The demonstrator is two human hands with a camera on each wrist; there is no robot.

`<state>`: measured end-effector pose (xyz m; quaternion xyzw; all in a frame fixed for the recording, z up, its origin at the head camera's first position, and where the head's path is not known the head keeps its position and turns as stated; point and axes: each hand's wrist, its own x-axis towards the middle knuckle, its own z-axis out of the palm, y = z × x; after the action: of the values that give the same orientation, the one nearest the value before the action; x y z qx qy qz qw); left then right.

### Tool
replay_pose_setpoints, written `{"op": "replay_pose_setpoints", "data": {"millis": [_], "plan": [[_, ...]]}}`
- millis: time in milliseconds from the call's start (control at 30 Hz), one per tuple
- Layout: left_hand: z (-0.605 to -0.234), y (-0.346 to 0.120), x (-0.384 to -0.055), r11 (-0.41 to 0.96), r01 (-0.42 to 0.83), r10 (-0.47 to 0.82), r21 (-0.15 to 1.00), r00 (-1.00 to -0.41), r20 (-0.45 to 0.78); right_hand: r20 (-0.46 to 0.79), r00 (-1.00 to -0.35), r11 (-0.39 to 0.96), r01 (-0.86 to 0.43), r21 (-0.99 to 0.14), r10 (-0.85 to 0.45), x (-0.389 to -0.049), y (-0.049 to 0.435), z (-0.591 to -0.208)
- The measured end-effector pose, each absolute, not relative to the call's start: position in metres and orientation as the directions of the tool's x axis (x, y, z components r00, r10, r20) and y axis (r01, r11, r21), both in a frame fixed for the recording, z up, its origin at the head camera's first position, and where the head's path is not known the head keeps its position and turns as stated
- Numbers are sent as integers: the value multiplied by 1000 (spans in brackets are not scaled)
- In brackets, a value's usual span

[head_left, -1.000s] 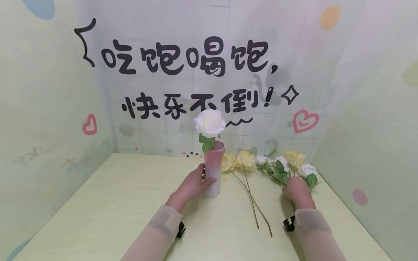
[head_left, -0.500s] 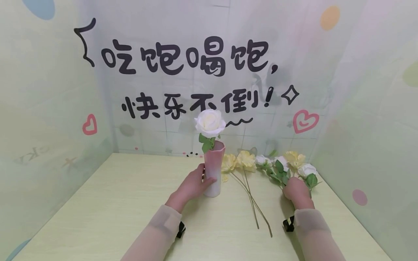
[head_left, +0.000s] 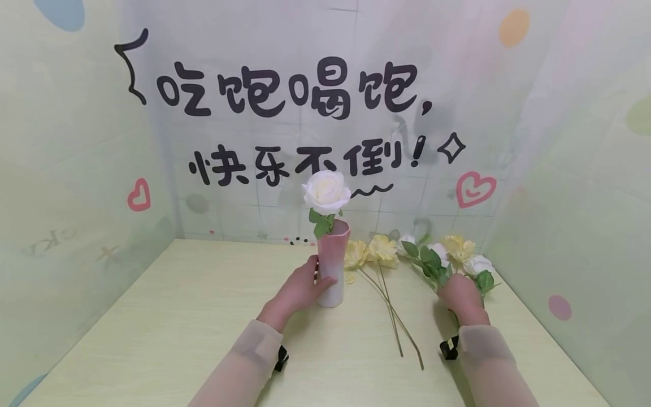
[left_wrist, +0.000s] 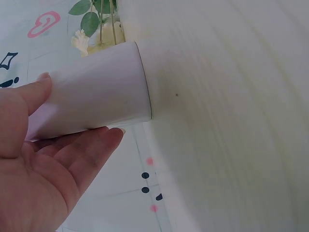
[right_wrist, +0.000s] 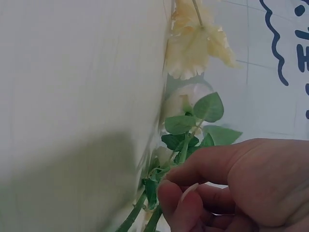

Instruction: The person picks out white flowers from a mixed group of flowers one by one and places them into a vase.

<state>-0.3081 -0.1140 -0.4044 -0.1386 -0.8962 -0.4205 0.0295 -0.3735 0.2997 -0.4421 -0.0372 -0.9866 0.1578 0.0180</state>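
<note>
I find the left hand (head_left: pixel 299 287) grasping the pink-and-white vase (head_left: pixel 333 263), upright on the table (head_left: pixel 193 316), a white rose (head_left: pixel 326 192) standing in it. The right hand (head_left: pixel 461 295), fingers curled, pinches a leafy stem (right_wrist: pixel 183 150) beside other flowers (head_left: pixel 459 247). Two yellow flowers (head_left: pixel 382 250) lie between, stems crossed.

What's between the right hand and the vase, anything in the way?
Two yellow flowers lie on the table between the right hand and the vase, their crossed stems reaching toward the near edge. Nothing upright visibly blocks the gap.
</note>
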Motion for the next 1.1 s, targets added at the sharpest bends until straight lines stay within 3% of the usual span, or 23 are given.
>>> {"op": "replay_pose_setpoints", "data": {"millis": [200,567,1100], "plan": [[-405,-114,-309,610,274,222,743,-960,171,29,-997,936,55,-347,69,-377,302,-442],[-406,-115,-310,611,276,220,742,-959,176,88,-996,895,-26,-445,15,-325,263,-386],[-406,-115,-309,608,261,216,750,-963,160,116,-990,821,-5,-571,74,-323,252,-374]]}}
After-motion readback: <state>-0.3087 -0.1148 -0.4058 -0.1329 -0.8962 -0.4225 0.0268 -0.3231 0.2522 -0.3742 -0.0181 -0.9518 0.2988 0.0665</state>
